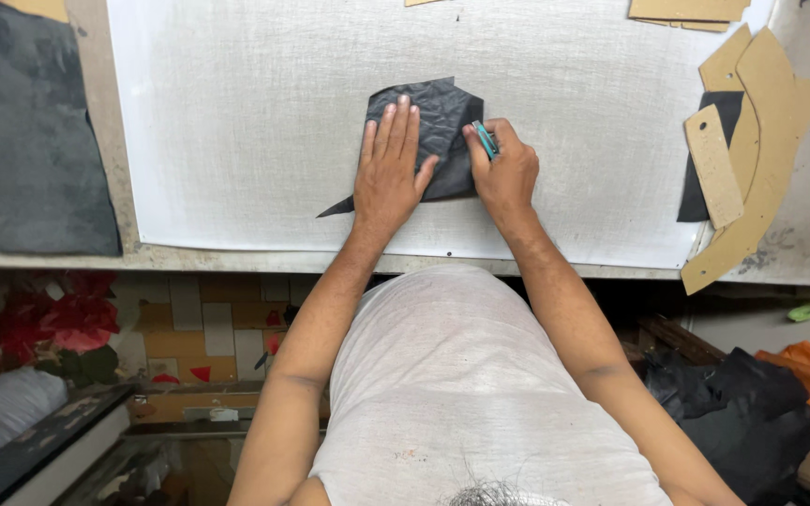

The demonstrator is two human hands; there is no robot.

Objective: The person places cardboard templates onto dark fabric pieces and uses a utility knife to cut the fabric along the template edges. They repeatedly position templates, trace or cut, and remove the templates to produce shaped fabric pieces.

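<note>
Soft, even daylight falls over the white cutting board [236, 122], bright without any harsh glare, and its woven grain reads clearly right up to the near edge. The left hand [388, 173] and right hand [503, 173] throw only faint, short shadows (the light seems to come from above). The black leather piece [438, 117] shows a dull sheen on its creases. Under the table it turns dim, and the frame's corners bow slightly.
</note>
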